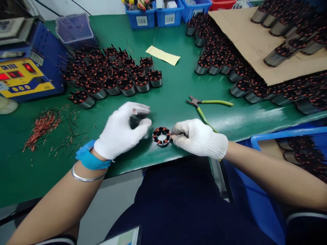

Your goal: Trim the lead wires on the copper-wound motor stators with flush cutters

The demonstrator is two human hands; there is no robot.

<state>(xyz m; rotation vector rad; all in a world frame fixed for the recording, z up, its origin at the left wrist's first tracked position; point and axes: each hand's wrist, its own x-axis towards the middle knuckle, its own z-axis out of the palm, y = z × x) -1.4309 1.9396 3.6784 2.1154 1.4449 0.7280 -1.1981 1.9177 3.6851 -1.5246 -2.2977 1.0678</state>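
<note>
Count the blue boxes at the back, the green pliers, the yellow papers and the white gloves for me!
Blue plastic storage boxes: 3
Green-handled cutting pliers: 1
Yellow paper slip: 1
White knit gloves, left hand and right hand: 2
Total: 7

An electric-motor assembly workshop: the green tabletop (pixel 176 92) carries dozens of copper-wound stators (pixel 114 73) in rows, with more stacked under a cardboard sheet (pixel 255 41). A blue and yellow bench instrument (pixel 22 73), green-handled cutters (pixel 204 107), a heap of copper wire offcuts (pixel 42 126) and labelled blue bins (pixel 153 17) point to factory bench work.
</note>
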